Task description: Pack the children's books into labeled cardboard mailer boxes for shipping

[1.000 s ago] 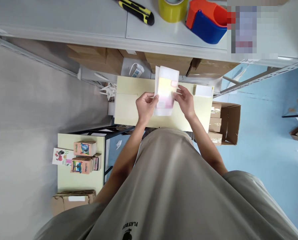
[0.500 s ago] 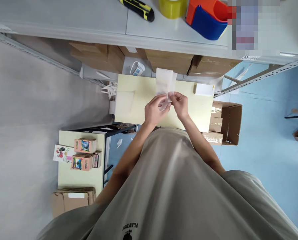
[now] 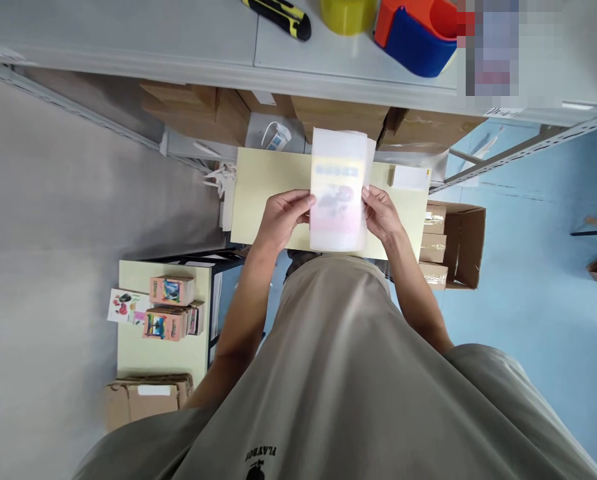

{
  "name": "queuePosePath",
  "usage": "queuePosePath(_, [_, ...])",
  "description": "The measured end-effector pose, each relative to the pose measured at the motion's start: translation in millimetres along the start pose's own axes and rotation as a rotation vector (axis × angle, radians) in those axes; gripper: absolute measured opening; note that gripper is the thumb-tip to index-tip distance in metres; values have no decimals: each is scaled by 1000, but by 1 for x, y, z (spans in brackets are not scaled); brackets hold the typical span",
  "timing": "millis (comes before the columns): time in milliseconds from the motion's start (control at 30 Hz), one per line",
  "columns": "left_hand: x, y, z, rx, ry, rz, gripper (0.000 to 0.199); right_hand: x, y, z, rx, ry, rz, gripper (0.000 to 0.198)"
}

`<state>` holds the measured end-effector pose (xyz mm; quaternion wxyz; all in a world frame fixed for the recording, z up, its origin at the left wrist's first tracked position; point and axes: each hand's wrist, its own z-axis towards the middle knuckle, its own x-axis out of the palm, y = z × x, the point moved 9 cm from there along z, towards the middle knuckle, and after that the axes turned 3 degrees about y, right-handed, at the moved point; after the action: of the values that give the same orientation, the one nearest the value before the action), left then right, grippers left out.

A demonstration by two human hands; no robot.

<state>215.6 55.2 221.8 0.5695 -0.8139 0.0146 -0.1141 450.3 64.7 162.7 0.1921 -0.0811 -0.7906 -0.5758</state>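
Note:
In front of my body, over the pale yellow table (image 3: 271, 175), I hold a translucent white sleeve (image 3: 337, 227) upright between both hands. A faint coloured print shows through it: a yellow band with lettering, dark and red shapes, and pink at the bottom. My left hand (image 3: 284, 215) pinches its left edge with the thumb in front. At the right edge, my right hand (image 3: 381, 212) grips with thumb and fingers. A second translucent layer sticks out along the right side. Whether the printed item lies inside or behind the sleeve, I cannot tell.
A small white box (image 3: 411, 178) lies at the table's right end. Above is a grey shelf (image 3: 143, 40) with a utility knife (image 3: 281, 17), yellow tape (image 3: 348, 15) and a blue-orange tape dispenser (image 3: 418, 43). Left, a side table (image 3: 133, 357) bears small books (image 3: 171, 291). An open carton (image 3: 468, 247) stands right.
My hands have moved apart from the sleeve's middle to its two side edges. The sleeve now faces me spread wide, with coloured print showing. The translucent sheet at the table's left is gone.

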Motion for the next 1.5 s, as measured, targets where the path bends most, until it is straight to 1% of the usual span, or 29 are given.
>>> queuePosePath(100, [-7, 6, 6, 33, -30, 81, 64, -1, 4, 1, -15, -15, -44, 56])
queuePosePath(133, [-10, 5, 7, 70, -60, 139, 64, -1, 5, 2, -19, -21, -61, 57])
queuePosePath(200, [-17, 1, 6, 186, -156, 299, 65, 3, 5, 3, -24, -32, -100, 62])
queuePosePath(267, [-15, -3, 1, 297, -231, 461, 65, 12, 2, 6, -29, -51, -141, 65])
queuePosePath(333, [-6, 2, -2, 335, -208, 556, 63, 27, -4, 8, -42, -70, -169, 66])
queuePosePath(400, [-1, 16, -1, 313, -151, 556, 57, 47, -13, 11, -67, -62, -184, 64])
queuePosePath(433, [-4, 24, 0, 294, -143, 528, 54, 58, -18, 13, -79, -42, -193, 64])
queuePosePath(467, [-11, 31, 3, 274, -154, 486, 52, 68, -24, 16, -88, -15, -208, 64])
queuePosePath(533, [-37, 46, 9, 229, -197, 373, 49, 83, -38, 24, -101, 29, -273, 64])
queuePosePath(600, [-70, 62, 18, 177, -212, 243, 51, 86, -52, 35, -115, 14, -381, 61])
queuePosePath(667, [-105, 77, 26, 110, -197, 121, 57, 80, -67, 47, -109, -59, -469, 58])
queuePosePath(733, [-137, 90, 32, 30, -181, 26, 65, 78, -88, 62, -55, -104, -474, 56])
queuePosePath(767, [-152, 96, 35, -10, -178, -9, 68, 82, -99, 69, -17, -102, -450, 55])
queuePosePath(833, [-180, 106, 39, -79, -183, -51, 72, 96, -122, 85, 50, -71, -407, 52])
queuePosePath(933, [-218, 119, 49, -151, -201, -54, 69, 123, -153, 109, 154, -59, -417, 41])
queuePosePath(1033, [-255, 130, 68, -189, -204, 9, 60, 143, -183, 135, 292, -89, -451, 34])
queuePosePath(1100, [-279, 138, 85, -207, -205, 104, 52, 153, -200, 154, 350, -116, -485, 33])
queuePosePath(1167, [-301, 145, 104, -229, -225, 242, 46, 161, -213, 171, 373, -138, -528, 32])
queuePosePath(1233, [-317, 152, 121, -250, -245, 373, 48, 167, -225, 187, 389, -162, -556, 34])
queuePosePath(1333, [-326, 164, 142, -296, -212, 469, 56, 171, -244, 204, 432, -219, -561, 44])
queuePosePath(1433, [-327, 175, 151, -344, -160, 457, 58, 169, -254, 212, 444, -292, -581, 50])
queuePosePath(1500, [-333, 176, 148, -349, -170, 414, 57, 168, -253, 212, 435, -327, -627, 53])
